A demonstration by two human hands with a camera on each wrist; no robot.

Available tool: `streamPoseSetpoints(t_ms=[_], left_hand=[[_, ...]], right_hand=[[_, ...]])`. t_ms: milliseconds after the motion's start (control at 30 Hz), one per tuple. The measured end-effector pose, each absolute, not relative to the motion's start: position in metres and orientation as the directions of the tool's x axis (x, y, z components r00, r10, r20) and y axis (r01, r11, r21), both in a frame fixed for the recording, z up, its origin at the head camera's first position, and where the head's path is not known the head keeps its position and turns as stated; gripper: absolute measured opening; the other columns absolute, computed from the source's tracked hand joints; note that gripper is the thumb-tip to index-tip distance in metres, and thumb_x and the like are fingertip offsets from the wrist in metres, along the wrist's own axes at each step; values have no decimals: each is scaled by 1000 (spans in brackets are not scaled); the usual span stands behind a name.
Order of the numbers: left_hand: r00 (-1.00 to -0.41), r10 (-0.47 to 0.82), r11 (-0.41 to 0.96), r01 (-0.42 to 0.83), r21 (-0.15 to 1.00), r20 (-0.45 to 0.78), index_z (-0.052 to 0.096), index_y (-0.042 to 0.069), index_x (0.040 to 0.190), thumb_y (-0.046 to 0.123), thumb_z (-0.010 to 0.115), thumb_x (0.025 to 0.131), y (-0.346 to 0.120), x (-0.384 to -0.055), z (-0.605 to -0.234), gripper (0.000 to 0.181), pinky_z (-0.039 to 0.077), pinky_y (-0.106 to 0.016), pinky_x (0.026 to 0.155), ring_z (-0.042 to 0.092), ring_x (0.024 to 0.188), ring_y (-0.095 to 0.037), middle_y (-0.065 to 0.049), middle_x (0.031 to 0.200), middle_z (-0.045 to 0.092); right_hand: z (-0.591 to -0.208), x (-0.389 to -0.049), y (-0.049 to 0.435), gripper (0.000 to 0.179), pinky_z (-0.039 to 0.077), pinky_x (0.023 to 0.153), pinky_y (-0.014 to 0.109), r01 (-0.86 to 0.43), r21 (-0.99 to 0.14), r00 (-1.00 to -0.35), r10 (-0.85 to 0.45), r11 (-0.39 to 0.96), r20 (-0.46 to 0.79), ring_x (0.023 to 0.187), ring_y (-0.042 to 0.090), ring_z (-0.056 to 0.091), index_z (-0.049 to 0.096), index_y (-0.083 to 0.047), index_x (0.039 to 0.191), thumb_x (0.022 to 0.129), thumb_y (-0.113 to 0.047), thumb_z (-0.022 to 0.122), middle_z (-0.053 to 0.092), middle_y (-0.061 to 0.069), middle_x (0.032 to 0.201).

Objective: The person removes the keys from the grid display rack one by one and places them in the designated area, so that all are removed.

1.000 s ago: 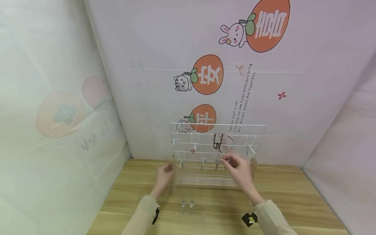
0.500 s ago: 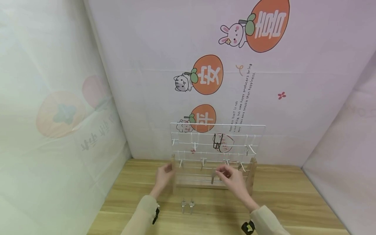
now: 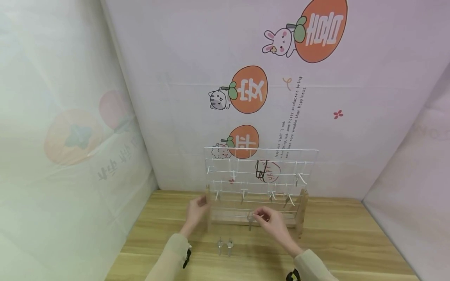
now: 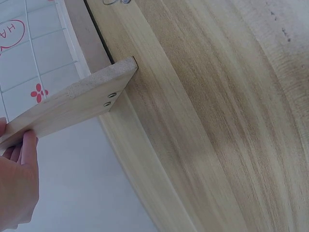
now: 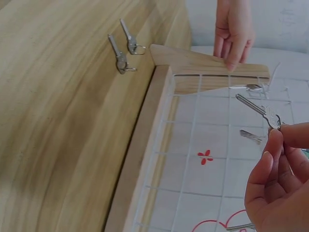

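My right hand (image 3: 274, 222) pinches a silver key (image 5: 260, 111) at its head and ring, with the shaft pointing away from the fingertips. It is in front of the lower part of a white wire grid rack (image 3: 281, 149) on a wooden stand. With fingers and thumb, my left hand (image 3: 196, 210) grips the left wooden side post (image 4: 72, 96) of that stand. Two more keys, a left one (image 5: 120, 62) and a right one (image 5: 130, 43), lie side by side on the table in front of the rack, each with a small ring.
White hooks stick out of the grid in two rows, among them an upper right hook (image 3: 301, 179). A key (image 5: 250, 136) hangs at the grid. A black wire piece (image 3: 260, 169) is on its upper part. Behind the wooden table (image 3: 334, 234) stands a printed white backdrop (image 3: 175, 117).
My right hand has moved down and to the left, away from the lower hooks, with the key in its fingers. The left hand stays on the side post.
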State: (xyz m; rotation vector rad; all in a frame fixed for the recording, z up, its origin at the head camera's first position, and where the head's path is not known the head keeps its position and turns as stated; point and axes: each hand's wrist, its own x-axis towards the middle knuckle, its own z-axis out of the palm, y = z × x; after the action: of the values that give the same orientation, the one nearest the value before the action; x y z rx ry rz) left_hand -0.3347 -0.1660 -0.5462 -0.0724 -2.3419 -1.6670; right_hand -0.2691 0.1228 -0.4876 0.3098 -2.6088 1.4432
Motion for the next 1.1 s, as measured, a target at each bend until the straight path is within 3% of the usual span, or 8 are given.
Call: streamPoseSetpoints(t_ms=[267, 467, 1100], left_hand=[[-964, -116, 350, 188, 918, 241, 62, -10, 122, 7, 70, 89, -167, -334, -546, 38, 59, -48, 96, 66, 112, -43, -31, 121, 67], [-965, -107, 340, 193, 921, 241, 62, -10, 123, 7, 70, 90, -166, -333, -545, 38, 58, -49, 97, 66, 112, -43, -30, 121, 67], [-968, -119, 354, 165, 921, 219, 63, -7, 124, 8, 70, 90, -165, -332, -543, 37, 58, -48, 97, 67, 113, -41, -27, 122, 68]], right_hand=[[-511, -271, 121, 7, 47, 53, 14, -298, -826, -954, -186, 479, 237, 62, 0, 53, 68, -3, 87, 89, -9, 70, 71, 8, 81], [-533, -272, 119, 5, 44, 52, 13, -236, -832, -968, -201, 502, 153, 62, 0, 49, 66, -5, 87, 90, -9, 69, 66, 4, 79], [-572, -275, 112, 6, 47, 57, 14, -268, -780, -957, -251, 566, 146, 67, 1, 53, 68, -1, 86, 85, -7, 69, 68, 3, 78]])
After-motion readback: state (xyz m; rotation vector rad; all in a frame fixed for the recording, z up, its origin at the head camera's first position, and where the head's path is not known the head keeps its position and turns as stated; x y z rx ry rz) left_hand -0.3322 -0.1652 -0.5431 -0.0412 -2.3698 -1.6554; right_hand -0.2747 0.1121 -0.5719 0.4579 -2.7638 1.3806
